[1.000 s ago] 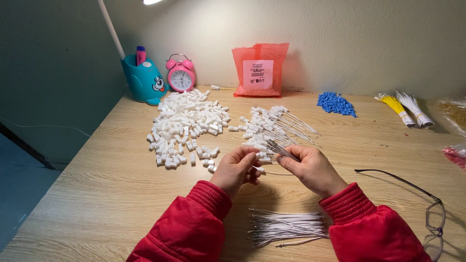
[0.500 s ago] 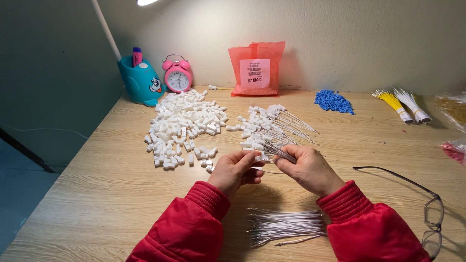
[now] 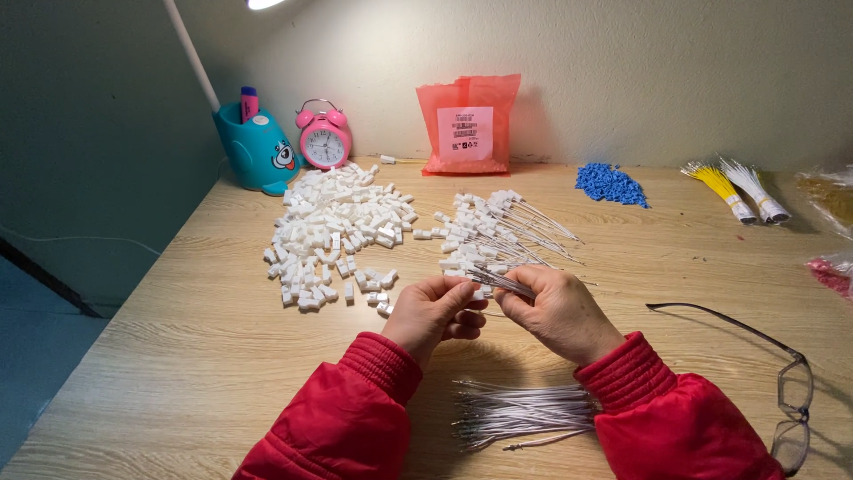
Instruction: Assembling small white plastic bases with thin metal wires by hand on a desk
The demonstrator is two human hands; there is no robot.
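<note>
While the left hand (image 3: 433, 311) pinches something small and white at its fingertips, the right hand (image 3: 555, 307) is clamped on a thin bunch of white wires (image 3: 503, 282) whose long axis runs up-left toward the left fingertips. Both hover over the bench (image 3: 178, 356), just before a pile of white connectors (image 3: 333, 231) and finished wired pieces (image 3: 498, 227); loose wires (image 3: 524, 413) lie between the red sleeves.

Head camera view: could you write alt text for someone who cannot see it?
Two hands, left hand and right hand, in red sleeves pinch thin white wires above a wooden desk. Small white connectors lie piled ahead, loose wires nearer, eyeglasses at right.
</note>
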